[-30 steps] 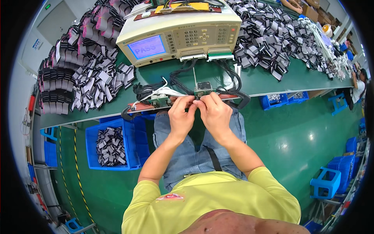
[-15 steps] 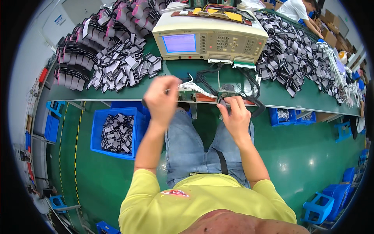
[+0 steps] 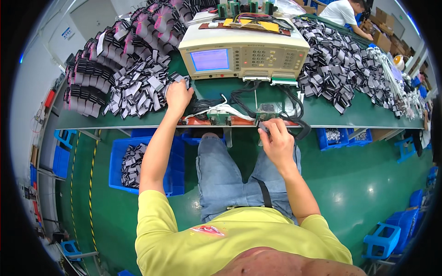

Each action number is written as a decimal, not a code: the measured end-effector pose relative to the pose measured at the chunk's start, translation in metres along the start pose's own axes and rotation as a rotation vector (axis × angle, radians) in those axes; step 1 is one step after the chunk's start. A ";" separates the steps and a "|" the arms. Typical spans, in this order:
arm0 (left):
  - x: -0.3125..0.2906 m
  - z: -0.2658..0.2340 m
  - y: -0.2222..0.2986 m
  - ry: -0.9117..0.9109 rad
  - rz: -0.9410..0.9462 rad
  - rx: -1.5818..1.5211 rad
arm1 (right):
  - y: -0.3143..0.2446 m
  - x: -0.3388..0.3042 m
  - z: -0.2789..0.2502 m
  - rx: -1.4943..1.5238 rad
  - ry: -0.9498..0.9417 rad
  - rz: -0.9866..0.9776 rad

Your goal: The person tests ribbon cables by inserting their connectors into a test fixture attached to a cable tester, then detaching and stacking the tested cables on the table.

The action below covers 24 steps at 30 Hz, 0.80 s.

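Note:
My left hand (image 3: 178, 97) reaches to the right edge of a pile of short grey ribbon cables (image 3: 138, 89) with black connectors. Its fingers are closed at a ribbon cable there; the fingertips are partly hidden. At the table's front edge, my right hand (image 3: 280, 141) pinches a small ribbon cable (image 3: 263, 126) between thumb and fingers, just in front of a small test fixture (image 3: 267, 109). A second green fixture board (image 3: 219, 117) stands to its left, with white and black wires running across it.
A beige tester (image 3: 244, 53) with a lit screen stands behind the fixtures. More ribbon cables (image 3: 331, 69) are heaped at the right, and pink-banded bundles (image 3: 92, 73) at the left. A blue bin (image 3: 115, 158) holds cables below the table. Another person (image 3: 343, 14) works at the far right.
My left hand has moved forward and left, from above the table's front edge to the cable pile. My right hand stays at the fixture. The view has shifted slightly.

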<state>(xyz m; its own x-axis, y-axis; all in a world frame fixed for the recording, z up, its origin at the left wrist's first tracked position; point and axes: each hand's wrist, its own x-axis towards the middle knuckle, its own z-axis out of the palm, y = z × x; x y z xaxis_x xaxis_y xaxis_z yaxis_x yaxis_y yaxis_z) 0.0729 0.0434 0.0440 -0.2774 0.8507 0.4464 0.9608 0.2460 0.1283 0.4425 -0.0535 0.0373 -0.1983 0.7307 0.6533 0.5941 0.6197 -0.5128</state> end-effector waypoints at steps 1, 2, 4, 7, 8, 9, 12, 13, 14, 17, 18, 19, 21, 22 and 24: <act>0.000 -0.002 0.001 0.000 0.000 -0.005 | 0.000 0.000 -0.002 -0.003 -0.013 -0.008; 0.002 -0.004 -0.005 0.071 -0.046 -0.080 | 0.000 0.001 -0.001 -0.004 -0.011 -0.011; 0.003 -0.007 -0.023 0.261 -0.060 -0.220 | -0.001 0.000 0.000 0.000 -0.027 -0.003; 0.001 -0.030 -0.025 0.272 -0.088 -0.675 | 0.000 0.000 -0.001 -0.022 -0.012 -0.006; -0.004 -0.037 -0.024 0.292 -0.075 -0.777 | 0.000 0.000 0.000 -0.019 -0.012 -0.007; -0.012 -0.036 -0.025 0.293 -0.076 -0.775 | 0.001 0.000 0.000 -0.019 -0.011 -0.004; -0.041 -0.025 -0.035 0.332 0.072 -0.917 | 0.002 0.002 0.001 -0.020 0.004 -0.032; -0.049 -0.021 -0.038 0.331 0.072 -0.916 | 0.002 0.004 0.000 -0.028 0.018 -0.063; -0.057 -0.019 -0.038 0.308 0.056 -0.865 | 0.003 0.006 0.000 -0.028 0.016 -0.060; -0.071 -0.016 -0.037 0.287 0.024 -0.797 | 0.004 0.012 -0.006 -0.100 -0.073 -0.099; -0.073 -0.018 -0.035 0.285 0.032 -0.781 | 0.005 0.014 -0.009 -0.165 -0.183 -0.122; -0.074 -0.020 -0.034 0.283 0.039 -0.765 | 0.005 0.016 -0.011 -0.230 -0.293 -0.147; -0.072 -0.023 -0.024 0.286 0.052 -0.746 | 0.006 0.022 -0.014 -0.208 -0.320 -0.136; -0.072 -0.024 -0.020 0.267 0.074 -0.707 | 0.008 0.023 -0.017 -0.224 -0.351 -0.153; -0.072 -0.029 -0.018 0.227 0.086 -0.625 | 0.008 0.024 -0.017 -0.237 -0.376 -0.173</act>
<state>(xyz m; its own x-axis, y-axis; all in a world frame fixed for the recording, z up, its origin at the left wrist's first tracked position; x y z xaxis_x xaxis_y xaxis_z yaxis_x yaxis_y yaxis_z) 0.0752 -0.0358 0.0347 -0.2586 0.7197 0.6444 0.8178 -0.1919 0.5425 0.4557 -0.0363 0.0581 -0.5525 0.7028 0.4481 0.6804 0.6908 -0.2444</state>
